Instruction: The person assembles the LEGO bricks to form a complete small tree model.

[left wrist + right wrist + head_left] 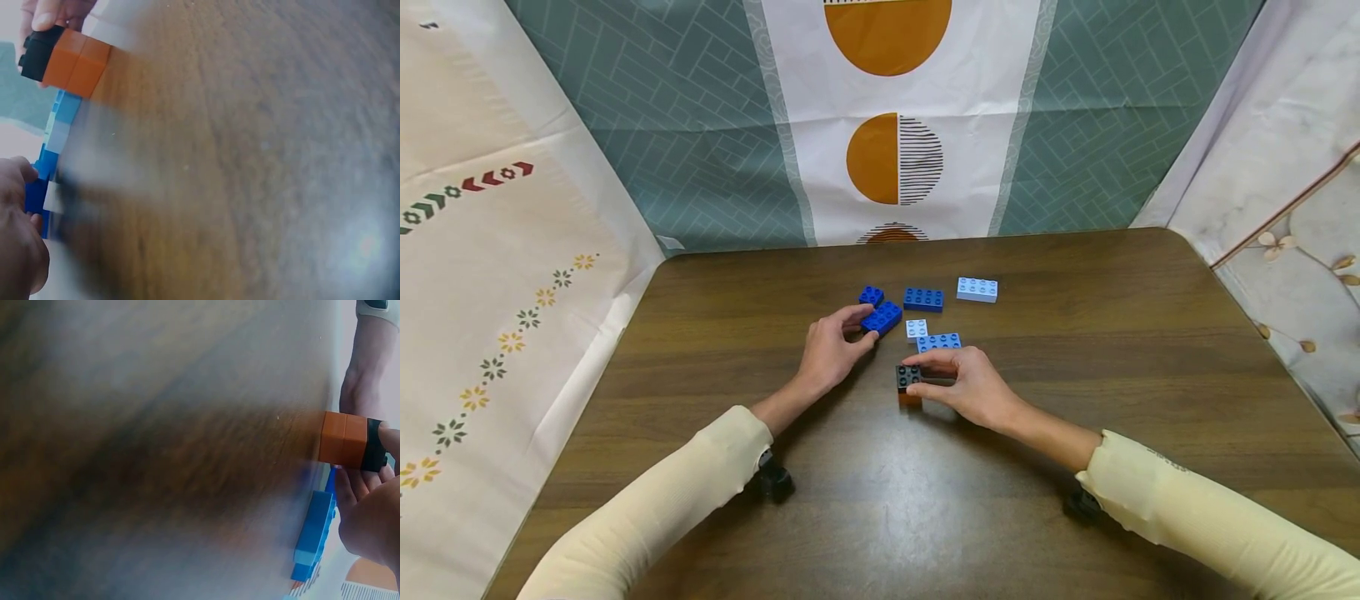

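Note:
My right hand (973, 385) pinches the black top brick (908, 377) of a short stack between thumb and fingers. Under the black brick are two orange bricks (344, 439), best seen in the right wrist view. The stack appears to stand on the table. To the left, my left hand (837, 348) pinches a dark blue eight-stud brick (882, 318) across its sides. A small dark blue four-stud brick (871, 296) lies just beyond it. Near the right fingers sit a light blue brick (939, 342) and a small pale blue brick (916, 329).
Farther back on the brown wooden table (737, 308) lie another blue brick (923, 299) and a pale blue eight-stud brick (977, 289). A patterned cloth (700, 125) hangs behind the far edge, with more cloths at both sides.

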`<state>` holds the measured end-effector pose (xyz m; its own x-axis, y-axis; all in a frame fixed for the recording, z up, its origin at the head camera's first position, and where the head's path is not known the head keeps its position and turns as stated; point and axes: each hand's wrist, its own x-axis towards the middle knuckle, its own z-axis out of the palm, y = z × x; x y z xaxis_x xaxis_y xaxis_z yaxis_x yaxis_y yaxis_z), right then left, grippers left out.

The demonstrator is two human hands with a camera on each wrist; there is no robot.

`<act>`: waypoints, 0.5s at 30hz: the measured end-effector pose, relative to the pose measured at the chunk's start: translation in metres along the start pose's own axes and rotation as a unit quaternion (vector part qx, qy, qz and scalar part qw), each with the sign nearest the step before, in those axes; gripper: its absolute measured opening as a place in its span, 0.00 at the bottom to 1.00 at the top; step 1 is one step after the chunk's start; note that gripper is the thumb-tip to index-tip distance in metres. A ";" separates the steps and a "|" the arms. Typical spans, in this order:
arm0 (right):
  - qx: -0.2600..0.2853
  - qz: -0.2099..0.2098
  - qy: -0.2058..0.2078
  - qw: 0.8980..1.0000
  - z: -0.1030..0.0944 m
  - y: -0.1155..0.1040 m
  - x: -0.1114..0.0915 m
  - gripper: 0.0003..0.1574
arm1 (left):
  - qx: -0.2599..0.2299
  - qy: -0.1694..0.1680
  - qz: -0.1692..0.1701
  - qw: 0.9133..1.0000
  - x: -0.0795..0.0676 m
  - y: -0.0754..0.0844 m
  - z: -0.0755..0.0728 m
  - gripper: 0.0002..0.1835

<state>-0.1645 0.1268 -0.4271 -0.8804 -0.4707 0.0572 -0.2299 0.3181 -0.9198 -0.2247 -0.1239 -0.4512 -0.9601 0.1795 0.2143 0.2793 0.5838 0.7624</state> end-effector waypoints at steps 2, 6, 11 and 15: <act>0.000 0.002 -0.001 1.000 0.000 -0.001 0.000 0.23 | -0.008 0.000 0.006 1.000 -0.001 0.002 -0.004 0.22; 0.000 0.003 -0.002 1.000 0.000 -0.001 0.000 0.23 | -0.027 -0.008 0.017 0.999 -0.004 0.005 -0.012 0.21; -0.003 0.001 -0.005 1.000 0.000 -0.001 0.001 0.23 | -0.058 -0.029 0.037 0.997 -0.012 0.010 -0.021 0.21; -0.008 0.000 -0.002 1.000 0.000 0.000 0.000 0.22 | -0.082 -0.042 0.073 0.993 -0.020 0.014 -0.027 0.21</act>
<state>-0.1648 0.1267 -0.4266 -0.8786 -0.4744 0.0553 -0.2360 0.3306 -0.9138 -0.2023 -0.1407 -0.4286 -0.9031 0.3222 0.2839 0.4035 0.4106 0.8177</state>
